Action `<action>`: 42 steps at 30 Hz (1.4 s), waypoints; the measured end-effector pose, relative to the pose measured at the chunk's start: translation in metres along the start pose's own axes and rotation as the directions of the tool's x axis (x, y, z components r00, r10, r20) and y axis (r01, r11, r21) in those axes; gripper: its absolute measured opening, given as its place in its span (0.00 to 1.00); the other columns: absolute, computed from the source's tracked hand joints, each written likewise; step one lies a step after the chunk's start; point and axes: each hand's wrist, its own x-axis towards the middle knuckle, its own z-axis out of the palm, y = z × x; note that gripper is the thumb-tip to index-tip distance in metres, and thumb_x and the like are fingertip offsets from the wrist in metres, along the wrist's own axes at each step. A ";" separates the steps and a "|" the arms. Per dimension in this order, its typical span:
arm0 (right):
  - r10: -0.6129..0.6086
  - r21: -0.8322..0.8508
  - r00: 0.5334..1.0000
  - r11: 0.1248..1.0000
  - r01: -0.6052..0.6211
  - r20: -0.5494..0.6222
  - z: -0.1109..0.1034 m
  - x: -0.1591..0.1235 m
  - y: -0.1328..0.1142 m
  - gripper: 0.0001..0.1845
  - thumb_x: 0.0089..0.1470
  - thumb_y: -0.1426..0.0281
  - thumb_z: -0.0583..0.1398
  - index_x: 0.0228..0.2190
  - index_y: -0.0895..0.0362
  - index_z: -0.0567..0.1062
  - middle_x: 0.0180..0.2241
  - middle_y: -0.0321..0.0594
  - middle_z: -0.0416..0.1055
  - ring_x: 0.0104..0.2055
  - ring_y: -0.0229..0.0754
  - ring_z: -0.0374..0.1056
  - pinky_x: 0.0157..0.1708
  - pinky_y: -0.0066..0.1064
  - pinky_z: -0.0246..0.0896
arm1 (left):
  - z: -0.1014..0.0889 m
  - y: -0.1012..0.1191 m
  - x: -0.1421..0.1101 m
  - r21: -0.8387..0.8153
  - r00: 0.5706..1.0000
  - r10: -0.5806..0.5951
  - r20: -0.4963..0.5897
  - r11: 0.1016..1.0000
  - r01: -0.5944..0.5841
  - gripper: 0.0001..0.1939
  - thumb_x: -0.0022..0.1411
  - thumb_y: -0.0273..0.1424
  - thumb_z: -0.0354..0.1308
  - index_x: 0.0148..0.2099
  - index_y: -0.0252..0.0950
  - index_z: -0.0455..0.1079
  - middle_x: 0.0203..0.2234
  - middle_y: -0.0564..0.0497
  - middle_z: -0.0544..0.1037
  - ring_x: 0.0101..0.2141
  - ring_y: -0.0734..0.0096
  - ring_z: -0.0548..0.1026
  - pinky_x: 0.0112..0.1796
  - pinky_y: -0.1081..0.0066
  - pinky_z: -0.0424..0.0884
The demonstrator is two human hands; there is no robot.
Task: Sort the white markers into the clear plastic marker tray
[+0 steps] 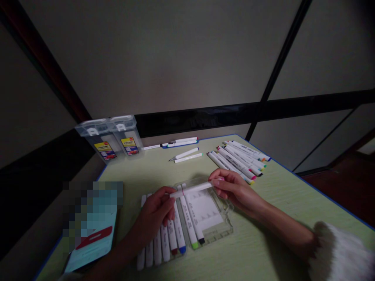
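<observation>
Both hands hold one white marker [191, 188] level above a clear plastic tray [222, 230]. My left hand [156, 212] pinches its left end and my right hand [234, 187] pinches its right end. A thin pink band shows near the marker's left part. Under it, several white markers [175, 238] with coloured caps lie side by side in the tray, beside a white printed sheet [206, 210].
A row of several more markers [238, 160] lies at the far right of the pale green table [278, 187]. Loose pens [186, 154] lie at the back. Two clear lidded boxes [109, 136] stand back left. A blurred teal object [90, 230] sits at the left edge.
</observation>
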 end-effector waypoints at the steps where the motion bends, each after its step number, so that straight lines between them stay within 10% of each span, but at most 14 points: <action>1: 0.005 0.003 1.000 1.000 -0.005 -0.003 0.000 0.000 0.000 0.09 0.42 0.67 0.62 0.24 0.59 0.70 0.15 0.30 0.58 0.16 0.27 0.50 0.15 0.23 0.37 | 0.000 0.000 0.000 0.003 1.000 0.002 0.001 1.000 -0.002 0.09 0.54 0.33 0.49 0.36 0.33 0.60 0.12 0.62 0.63 0.12 0.82 0.57 0.17 0.79 0.54; 10: -0.042 -0.058 0.992 0.998 0.035 -0.122 0.001 0.000 0.001 0.09 0.37 0.69 0.64 0.21 0.61 0.71 0.15 0.30 0.59 0.17 0.27 0.51 0.16 0.22 0.41 | 0.002 0.005 -0.001 0.019 1.000 -0.018 -0.007 1.000 0.018 0.09 0.53 0.32 0.49 0.36 0.33 0.61 0.12 0.62 0.63 0.12 0.82 0.57 0.16 0.79 0.53; 19: -0.396 -0.242 0.897 0.906 0.348 -0.194 -0.005 -0.003 -0.004 0.07 0.38 0.70 0.64 0.23 0.58 0.70 0.20 0.32 0.63 0.21 0.31 0.56 0.18 0.23 0.49 | 0.002 0.003 -0.001 0.026 1.000 -0.008 0.016 1.000 0.008 0.09 0.52 0.33 0.49 0.33 0.32 0.61 0.12 0.61 0.63 0.12 0.83 0.56 0.16 0.80 0.53; 29: -0.516 -0.608 0.843 0.624 0.491 0.151 0.000 -0.011 0.005 0.03 0.45 0.71 0.59 0.23 0.58 0.69 0.19 0.32 0.59 0.22 0.34 0.57 0.22 0.27 0.53 | 0.002 0.005 -0.003 0.063 0.999 -0.037 0.006 0.997 0.037 0.07 0.53 0.32 0.48 0.31 0.32 0.62 0.12 0.61 0.63 0.13 0.83 0.56 0.17 0.80 0.54; 42: -0.421 -0.636 0.696 0.299 0.712 0.582 0.006 -0.018 0.001 0.06 0.48 0.70 0.57 0.23 0.60 0.66 0.18 0.34 0.59 0.22 0.33 0.55 0.21 0.25 0.49 | 0.001 0.003 -0.005 0.325 0.992 0.114 0.053 0.938 -0.125 0.07 0.54 0.28 0.48 0.33 0.34 0.67 0.24 0.53 0.68 0.24 0.75 0.67 0.25 0.76 0.64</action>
